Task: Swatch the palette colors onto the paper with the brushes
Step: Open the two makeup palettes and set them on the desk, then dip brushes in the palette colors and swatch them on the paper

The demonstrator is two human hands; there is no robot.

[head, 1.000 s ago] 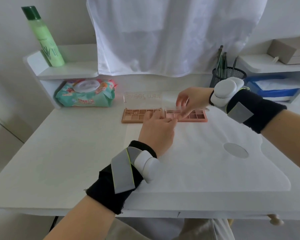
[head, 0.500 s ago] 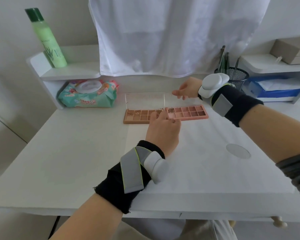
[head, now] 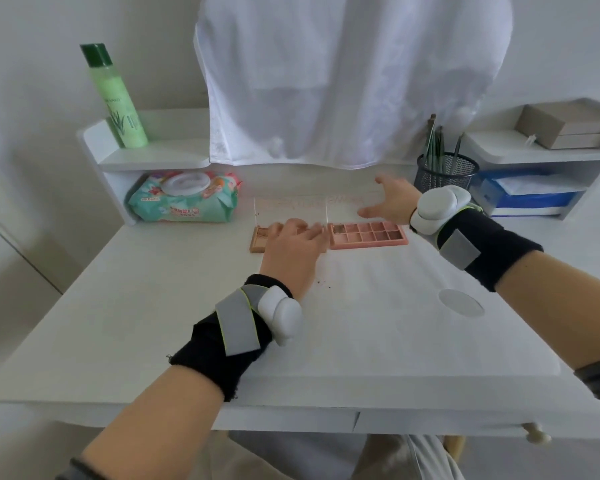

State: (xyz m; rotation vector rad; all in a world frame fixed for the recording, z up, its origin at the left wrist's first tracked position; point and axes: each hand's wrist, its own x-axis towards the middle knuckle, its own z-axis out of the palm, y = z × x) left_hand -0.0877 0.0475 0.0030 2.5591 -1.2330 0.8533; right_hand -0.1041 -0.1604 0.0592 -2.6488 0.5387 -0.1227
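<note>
Two eyeshadow palettes lie side by side at the back of the desk, each with a clear lid standing up. My left hand (head: 293, 249) lies over the brown palette (head: 258, 242), fingers resting on its pans. The pink palette (head: 368, 234) sits to the right, uncovered. My right hand (head: 390, 202) hovers open just behind the pink palette, holding nothing. A white palette-shaped paper (head: 395, 327) with a round hole covers the desk in front of both. Brushes stand in a black mesh cup (head: 445, 171) at the back right.
A wet-wipes pack (head: 184, 199) lies under the left shelf, which carries a green bottle (head: 116, 98). White cloth (head: 343, 74) hangs behind the palettes. A beige box (head: 565, 128) and a blue tissue box (head: 523, 195) occupy the right shelf. Small powder crumbs (head: 323, 284) dot the paper.
My right hand has left the pink palette and moved back and right, opening. The pink palette's lid now stands up. My left hand slid left onto the brown palette.
</note>
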